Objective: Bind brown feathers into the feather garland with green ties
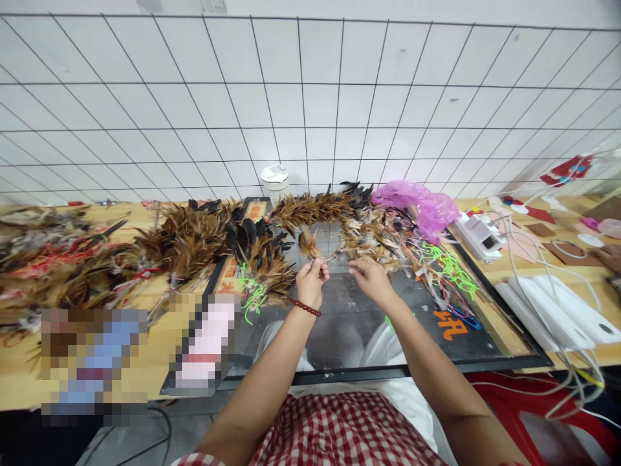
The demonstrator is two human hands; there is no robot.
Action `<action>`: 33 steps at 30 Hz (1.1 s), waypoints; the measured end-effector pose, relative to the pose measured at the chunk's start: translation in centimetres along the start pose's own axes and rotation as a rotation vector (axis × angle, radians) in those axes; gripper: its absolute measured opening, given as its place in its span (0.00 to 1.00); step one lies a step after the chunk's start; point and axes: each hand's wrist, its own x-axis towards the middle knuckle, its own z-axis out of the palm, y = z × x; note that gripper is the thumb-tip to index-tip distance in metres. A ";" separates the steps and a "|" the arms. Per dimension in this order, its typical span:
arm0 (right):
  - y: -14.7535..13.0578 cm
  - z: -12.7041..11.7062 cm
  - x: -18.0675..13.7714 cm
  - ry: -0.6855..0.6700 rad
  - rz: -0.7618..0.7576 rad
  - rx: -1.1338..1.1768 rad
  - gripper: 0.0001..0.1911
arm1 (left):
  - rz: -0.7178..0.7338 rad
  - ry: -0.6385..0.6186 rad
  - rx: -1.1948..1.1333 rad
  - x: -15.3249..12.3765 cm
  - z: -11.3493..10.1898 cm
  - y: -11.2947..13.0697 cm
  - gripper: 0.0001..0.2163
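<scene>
Nearest is a red-checked garment [330, 427], then the near edge of a dark framed panel [334, 317] lying on the wooden table [29, 385]. Over the panel, the left hand [313, 279], a beaded bracelet [307, 308] at its wrist, pinches a small feather tuft [307, 243] near its lower end, the plumes fanning up and away. The right hand [369, 277] is just beside it with thumb and fingers drawn together; whether something thin sits between them I cannot tell.

The tuft should be almost weightless, soft and springy at the tips, stiffer along the quills — best taken at the gathered base, since squeezing the plumes would likely bend or ruffle them. The quills may be a little slippery.

Just beyond the right hand lies a loose feather pile [371, 241], with bright green cords [449, 265] to its right. Left of the hands is a fuller feather bundle [264, 255], and past them a long feather garland [310, 208]. Farther back, a crumpled purple plastic bag [420, 206] rests beside the feathers; its contents are unclear. A white tub [275, 178] stands near the tiled wall [320, 107], its lid on — what it contains is hidden.
</scene>
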 end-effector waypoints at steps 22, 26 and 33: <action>2.5 -4.0 -0.1 -0.159 -0.191 -0.284 0.17 | 0.087 0.058 0.004 0.4 -0.3 -0.8 0.18; 2.3 -4.0 -0.4 -0.063 0.037 0.228 0.11 | -0.091 -0.164 0.112 -0.6 0.2 -1.0 0.17; -0.8 0.0 -0.5 -0.118 0.352 0.942 0.15 | -0.299 -0.415 0.243 -1.6 0.2 -0.6 0.13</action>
